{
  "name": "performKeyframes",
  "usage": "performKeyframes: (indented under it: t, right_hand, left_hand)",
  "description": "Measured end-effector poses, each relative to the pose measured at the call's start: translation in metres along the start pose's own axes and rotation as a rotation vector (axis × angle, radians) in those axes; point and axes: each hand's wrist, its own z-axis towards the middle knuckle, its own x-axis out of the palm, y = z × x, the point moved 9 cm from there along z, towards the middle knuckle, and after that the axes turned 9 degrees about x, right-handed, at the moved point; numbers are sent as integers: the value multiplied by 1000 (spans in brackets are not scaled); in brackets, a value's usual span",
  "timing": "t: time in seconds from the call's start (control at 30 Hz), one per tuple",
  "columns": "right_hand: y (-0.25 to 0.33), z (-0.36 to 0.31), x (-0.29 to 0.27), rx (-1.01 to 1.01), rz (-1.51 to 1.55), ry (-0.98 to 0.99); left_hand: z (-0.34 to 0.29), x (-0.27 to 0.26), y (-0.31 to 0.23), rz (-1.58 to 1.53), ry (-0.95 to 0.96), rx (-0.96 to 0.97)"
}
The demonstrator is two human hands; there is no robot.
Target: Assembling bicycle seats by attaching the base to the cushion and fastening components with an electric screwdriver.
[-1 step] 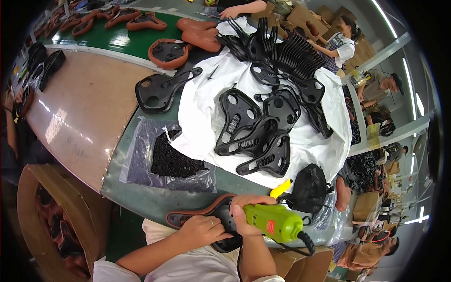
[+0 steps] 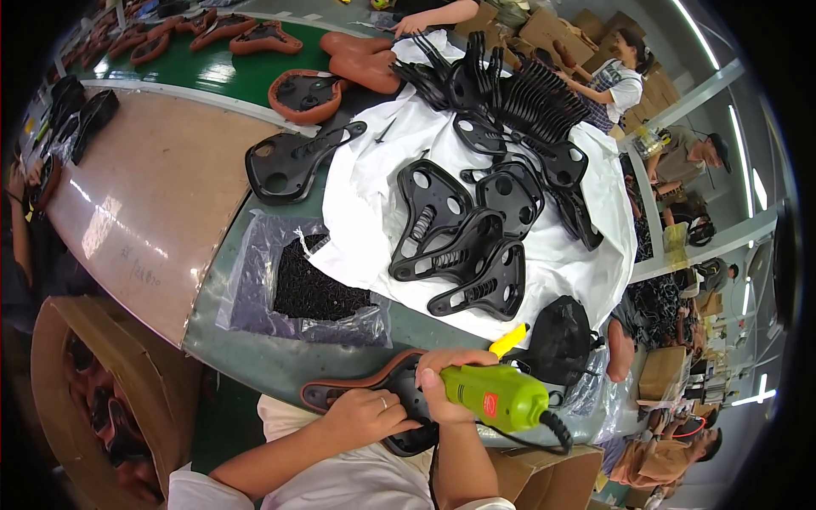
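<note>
Saddle [image 2: 403, 376], brown-rimmed, its black underside facing up, lies at the near edge of the bench [image 2: 217, 327], close against the person's body, with its narrow end to the left. The right hand [image 2: 438, 395] is closed round the green driver [image 2: 501, 395], fingers wrapped over the front of its body and thumb on the near side; the driver's tip is hidden. The left hand [image 2: 367, 418] lies on the saddle with fingers half curled, a ring [image 2: 384, 403] on one of them — I cannot tell whether the fingertips pinch anything.

The driver carries a small red label [image 2: 490, 404] with pale marks, and a black coiled cord [image 2: 557, 433] leaves its back end. Dark handwriting [image 2: 144, 265] runs across the tan board [image 2: 153, 170] on the left.

Just beyond the left hand, an open clear bag [image 2: 255, 297] holds a heap of black screws [image 2: 319, 285]. A white sheet [image 2: 357, 212] — crumpled — bears loose black bases [image 2: 480, 285], some overlapping.
</note>
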Motion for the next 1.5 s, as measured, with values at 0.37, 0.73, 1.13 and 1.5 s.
performKeyframes:
  t: [0.37, 0.73, 1.13, 1.5]
  right_hand:
    - [11, 8, -1, 77, 91, 104]
    - [32, -13, -3, 153, 299, 157]
    - [64, -63, -18, 94, 486, -34]
    - [73, -118, -20, -50, 346, 42]
  left_hand:
    - [0, 10, 5, 119, 60, -86]
    - [0, 8, 9, 25, 6, -114]
    - [-7, 1, -25, 0, 49, 169]
    - [-29, 34, -31, 210, 529, 111]
